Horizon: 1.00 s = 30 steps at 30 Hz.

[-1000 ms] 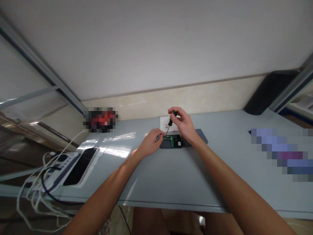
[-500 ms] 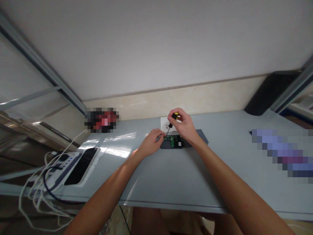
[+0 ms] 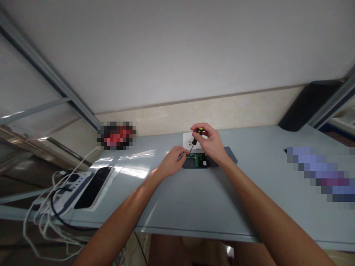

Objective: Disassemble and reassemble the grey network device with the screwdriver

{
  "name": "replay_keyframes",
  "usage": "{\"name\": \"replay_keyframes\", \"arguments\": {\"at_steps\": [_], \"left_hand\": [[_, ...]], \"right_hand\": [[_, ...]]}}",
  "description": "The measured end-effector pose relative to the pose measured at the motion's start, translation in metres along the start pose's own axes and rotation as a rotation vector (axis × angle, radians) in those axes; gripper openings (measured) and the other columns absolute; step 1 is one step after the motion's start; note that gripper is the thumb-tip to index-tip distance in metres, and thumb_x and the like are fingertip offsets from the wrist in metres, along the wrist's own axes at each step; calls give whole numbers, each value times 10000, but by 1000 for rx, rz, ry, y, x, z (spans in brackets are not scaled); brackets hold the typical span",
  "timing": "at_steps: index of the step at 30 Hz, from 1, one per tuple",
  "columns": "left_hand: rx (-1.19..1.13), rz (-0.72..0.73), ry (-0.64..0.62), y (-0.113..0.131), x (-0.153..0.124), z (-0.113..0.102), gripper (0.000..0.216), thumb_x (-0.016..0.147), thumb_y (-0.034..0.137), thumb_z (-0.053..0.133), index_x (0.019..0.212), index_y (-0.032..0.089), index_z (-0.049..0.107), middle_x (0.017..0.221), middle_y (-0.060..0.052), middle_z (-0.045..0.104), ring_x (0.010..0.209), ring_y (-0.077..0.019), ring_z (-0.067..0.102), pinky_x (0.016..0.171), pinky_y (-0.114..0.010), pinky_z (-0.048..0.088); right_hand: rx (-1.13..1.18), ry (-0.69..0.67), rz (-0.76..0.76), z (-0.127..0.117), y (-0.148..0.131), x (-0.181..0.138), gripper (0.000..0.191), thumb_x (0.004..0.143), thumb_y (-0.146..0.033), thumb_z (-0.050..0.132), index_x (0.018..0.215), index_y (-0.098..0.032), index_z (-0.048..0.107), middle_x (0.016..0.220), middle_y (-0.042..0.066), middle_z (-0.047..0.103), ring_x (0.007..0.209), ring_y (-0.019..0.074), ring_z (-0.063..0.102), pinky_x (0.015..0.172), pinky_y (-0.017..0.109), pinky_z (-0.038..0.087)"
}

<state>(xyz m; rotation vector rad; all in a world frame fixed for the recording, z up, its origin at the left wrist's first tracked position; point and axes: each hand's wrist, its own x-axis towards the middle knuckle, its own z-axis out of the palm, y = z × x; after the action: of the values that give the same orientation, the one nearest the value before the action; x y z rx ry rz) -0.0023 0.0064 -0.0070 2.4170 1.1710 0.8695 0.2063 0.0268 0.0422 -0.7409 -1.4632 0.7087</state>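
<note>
My right hand (image 3: 209, 142) grips a small screwdriver (image 3: 195, 141) with a black and yellow handle. Its thin shaft slants down to the left end of a green circuit board (image 3: 196, 159), which carries a black part with a small white label. At that same end, my left hand (image 3: 173, 160) is closed, thumb and fingers around the board's edge beside the screwdriver tip. The tip itself is too small to make out. Under the board lies a flat dark grey panel (image 3: 230, 155), partly hidden by my right hand.
Behind the board, a white sheet (image 3: 186, 137) bears several tiny dark pieces, perhaps screws. A phone (image 3: 93, 187) and a power strip (image 3: 72, 190) with tangled white cables (image 3: 41, 225) are at the left. A black cylinder (image 3: 298, 107) stands at the back right. Two blurred-out items flank the table.
The right fingers have shifted slightly around the screwdriver handle. The left hand and the board keep their places; the whole view has moved very little.
</note>
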Motion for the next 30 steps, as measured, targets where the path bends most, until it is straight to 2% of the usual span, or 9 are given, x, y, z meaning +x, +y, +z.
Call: {"name": "replay_keyframes", "arguments": {"at_steps": [3, 6, 10, 15, 19, 23, 27, 30], "left_hand": [[1, 4, -1, -1, 0, 1, 215, 1089, 225, 509, 1057, 218, 721, 1086, -79, 760, 1079, -260, 665, 1023, -426, 516], [0, 7, 4, -1, 0, 1, 224, 1093, 234, 501, 1053, 214, 720, 1085, -85, 757, 1078, -263, 665, 1026, -435, 518], [-7, 8, 6, 1, 0, 0, 231, 1091, 235, 493, 1059, 216, 721, 1078, -83, 757, 1077, -262, 662, 1032, -442, 517], [-3, -11, -3, 2, 0, -1, 242, 1094, 250, 485, 1049, 221, 720, 1070, -82, 755, 1069, -259, 656, 1034, -440, 511], [-4, -20, -2, 1, 0, 0, 248, 1093, 257, 483, 1048, 220, 724, 1069, -83, 755, 1067, -256, 655, 1024, -432, 510], [-3, -17, -6, 1, 0, 0, 250, 1093, 258, 486, 1051, 220, 730, 1061, -75, 759, 1063, -254, 663, 1025, -429, 512], [5, -24, -6, 2, 1, -1, 242, 1097, 257, 496, 1052, 224, 731, 1085, -73, 766, 1085, -254, 671, 1045, -428, 516], [3, -20, 1, 2, 1, -1, 232, 1094, 248, 505, 1048, 223, 731, 1089, -73, 766, 1092, -251, 674, 1049, -424, 518]], "right_hand": [[63, -21, 17, -1, 2, 0, 199, 961, -307, 673, 1134, -282, 768, 1024, 32, 752, 978, 216, 691, 872, 387, 542], [136, -16, 34, 0, 3, 0, 138, 967, -376, 703, 1044, -275, 759, 1038, 33, 743, 977, 208, 675, 863, 371, 548], [195, -14, 80, 2, 2, 1, 182, 890, -427, 811, 960, -268, 757, 1059, 37, 720, 970, 206, 651, 851, 362, 553], [235, -74, 137, 2, 2, 2, 308, 938, -472, 751, 1185, -289, 734, 1002, 28, 720, 902, 199, 616, 793, 349, 523], [232, -42, 111, 3, 2, 1, 254, 992, -514, 670, 1051, -270, 711, 1008, 39, 716, 973, 211, 630, 866, 365, 522], [118, -26, 80, 3, 0, 1, 196, 942, -465, 744, 958, -270, 729, 1057, 43, 699, 988, 219, 635, 881, 382, 535], [72, -15, 49, 2, 1, 1, 190, 956, -429, 711, 1074, -287, 751, 1115, 47, 722, 1005, 221, 658, 892, 385, 547], [122, -22, 73, 1, 4, 2, 249, 983, -478, 669, 1135, -288, 719, 1019, 37, 722, 938, 215, 655, 848, 372, 546]]}}
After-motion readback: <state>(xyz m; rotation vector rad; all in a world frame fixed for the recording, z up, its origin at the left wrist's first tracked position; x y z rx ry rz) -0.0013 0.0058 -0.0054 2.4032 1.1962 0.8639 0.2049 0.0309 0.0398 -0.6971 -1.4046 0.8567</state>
